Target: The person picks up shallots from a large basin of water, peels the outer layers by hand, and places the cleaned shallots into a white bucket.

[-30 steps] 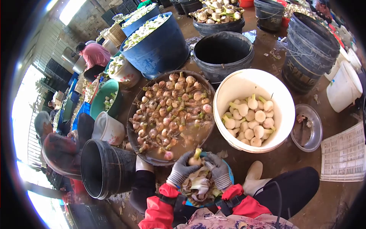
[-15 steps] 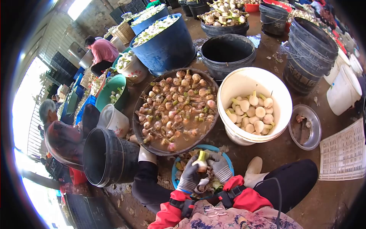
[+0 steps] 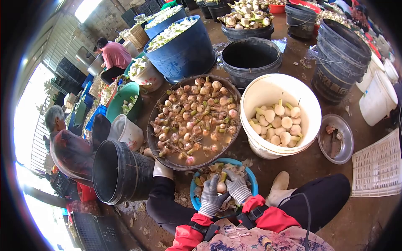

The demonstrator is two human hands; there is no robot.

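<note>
My left hand (image 3: pixel 212 196) and my right hand (image 3: pixel 238 187), both in grey striped gloves, work close together over a blue basin (image 3: pixel 253 180). A garlic bulb (image 3: pixel 221 188) with a pale round body and a greenish stem sits between them. Fingers of the left hand wrap its near side, while those of the right hand close about it from the other side, by the stem. Gloves hide part of the bulb. Loose garlic skins (image 3: pixel 238 169) fill the basin beneath.
Just beyond is a wide dark tub (image 3: pixel 153 138) of unpeeled garlic in muddy water. Right of it stands a white bucket (image 3: pixel 312 106) holding peeled bulbs. A black bucket (image 3: pixel 136 175) lies tilted at left, near a seated person (image 3: pixel 71 152). A clear bowl (image 3: pixel 349 146) and white crate (image 3: pixel 377 165) are at right.
Both hands have lowered the garlic bulb slightly toward the basin and turned it; its stem, raised before, now sits lower between the fingers. The seated person's head has turned.
</note>
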